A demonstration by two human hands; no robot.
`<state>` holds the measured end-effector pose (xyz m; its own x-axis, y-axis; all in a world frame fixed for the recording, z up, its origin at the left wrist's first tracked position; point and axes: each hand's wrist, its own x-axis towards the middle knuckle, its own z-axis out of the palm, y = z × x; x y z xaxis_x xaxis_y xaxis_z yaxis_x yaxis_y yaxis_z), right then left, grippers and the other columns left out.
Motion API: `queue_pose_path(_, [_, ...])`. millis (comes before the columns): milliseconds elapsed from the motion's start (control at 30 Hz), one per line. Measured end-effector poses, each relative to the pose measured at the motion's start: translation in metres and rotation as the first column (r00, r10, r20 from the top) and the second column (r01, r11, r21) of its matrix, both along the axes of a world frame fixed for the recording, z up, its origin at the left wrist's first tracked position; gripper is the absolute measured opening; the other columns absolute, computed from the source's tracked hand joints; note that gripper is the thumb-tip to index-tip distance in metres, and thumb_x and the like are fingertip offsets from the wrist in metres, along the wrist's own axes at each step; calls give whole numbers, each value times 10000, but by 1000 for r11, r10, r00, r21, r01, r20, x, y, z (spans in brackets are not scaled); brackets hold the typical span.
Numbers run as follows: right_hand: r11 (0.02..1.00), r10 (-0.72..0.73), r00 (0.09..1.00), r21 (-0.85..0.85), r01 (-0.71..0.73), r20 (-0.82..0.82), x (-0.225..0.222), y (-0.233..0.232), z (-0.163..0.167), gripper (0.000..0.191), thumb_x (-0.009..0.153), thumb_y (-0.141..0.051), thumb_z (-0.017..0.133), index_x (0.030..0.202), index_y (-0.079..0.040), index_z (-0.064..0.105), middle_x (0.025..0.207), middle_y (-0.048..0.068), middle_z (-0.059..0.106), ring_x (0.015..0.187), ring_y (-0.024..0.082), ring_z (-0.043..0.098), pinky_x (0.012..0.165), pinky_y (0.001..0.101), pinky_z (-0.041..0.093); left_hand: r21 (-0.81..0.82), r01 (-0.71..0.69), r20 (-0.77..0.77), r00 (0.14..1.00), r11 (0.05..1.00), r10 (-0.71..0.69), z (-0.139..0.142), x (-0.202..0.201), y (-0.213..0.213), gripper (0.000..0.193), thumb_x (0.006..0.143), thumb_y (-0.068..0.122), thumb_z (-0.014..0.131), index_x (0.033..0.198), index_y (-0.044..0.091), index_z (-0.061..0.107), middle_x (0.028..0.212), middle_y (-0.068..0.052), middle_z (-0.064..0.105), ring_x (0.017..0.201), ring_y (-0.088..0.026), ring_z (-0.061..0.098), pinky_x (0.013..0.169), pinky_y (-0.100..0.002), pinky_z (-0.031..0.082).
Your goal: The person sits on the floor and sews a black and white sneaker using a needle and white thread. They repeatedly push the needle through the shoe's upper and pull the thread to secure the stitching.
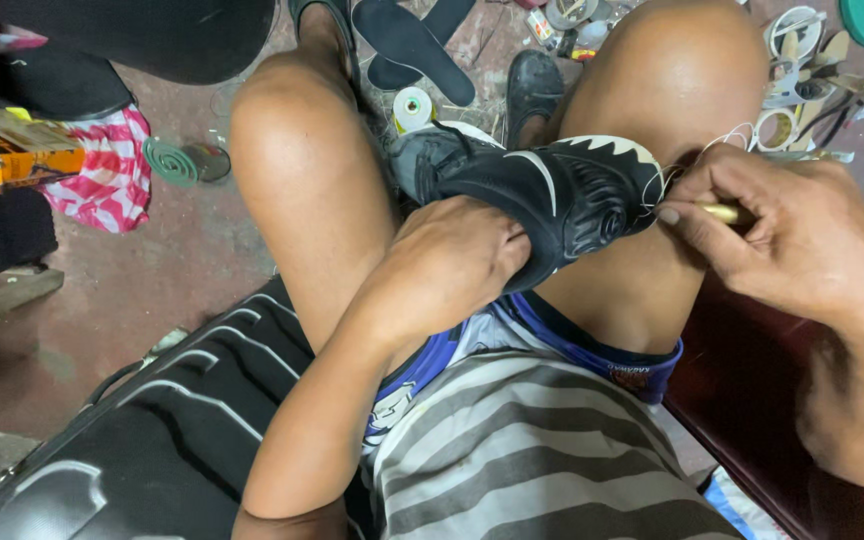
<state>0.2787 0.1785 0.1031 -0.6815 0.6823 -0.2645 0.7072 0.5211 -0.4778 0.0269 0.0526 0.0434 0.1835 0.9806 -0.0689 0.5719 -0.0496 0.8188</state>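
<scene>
Black shoe w/ white curved stripe and white jagged rubber sole edge (pixel 552 195): upper looks like matt synthetic leather, ribbed at toe. Thin whitish thread (pixel 727 135) seen by toe, fine and wiry. Yellowish smooth tool handle (pixel 727 213), wood or plastic, can't be told. Grey-and-white striped shirt (pixel 522 460): soft knit cloth. Blue shorts (pixel 592 345): slightly shiny fabric. Black ribbed plastic case (pixel 152 440): glossy. Reddish concrete floor (pixel 182 260): rough, dusty.

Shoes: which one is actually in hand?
The black sneaker with white trim between the knees, steadied by the left hand; the other dark shoe lies untouched on the floor.
</scene>
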Motion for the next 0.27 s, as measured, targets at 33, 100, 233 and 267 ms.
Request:
queue_pose_path(33, [1000, 8, 1000, 2, -8, -5, 1, 1, 0, 134, 915, -205, 740, 948, -79, 710, 750, 63, 708, 618, 191, 689, 574, 331, 520, 99, -35, 55, 998, 994, 30, 2, -4, -5, 217, 976, 194, 585, 881, 22, 679, 900, -189, 690, 885, -405, 668, 797, -517, 507])
queue_pose_path(100, [999, -21, 1000, -25, 21, 8, 5, -3, -1, 139, 916, -208, 741, 949, -77, 710, 741, 67, 707, 606, 190, 688, 566, 333, 518, 129, -59, 194, 980, 990, 33, 7, -14, -19, 161, 990, 165, 586, 964, 19, 650, 929, -160, 671, 864, -370, 671, 783, -464, 523])
queue_pose_path(233, [994, -77, 996, -81, 80, 42, 5, 1, -2, 137, 903, -208, 732, 936, -78, 704, 699, 58, 708, 585, 176, 701, 553, 330, 531, -190, -130, 703, 674, 973, 227, 23, -36, -54, 114, 1011, 148, 581, 983, 40, 600, 1131, -103, 638, 695, -249, 545, 682, -331, 478])
queue_pose_path(267, [992, -86, 995, -91, 90, 47, 5, 1, -1, 134, 898, -205, 727, 937, -78, 702, 697, 51, 711, 587, 171, 706, 555, 327, 535, -300, -131, 814, 482, 945, 325, 24, -35, -60, 112, 1015, 156, 585, 962, 58, 601, 1224, -86, 642, 639, -217, 485, 641, -301, 447])
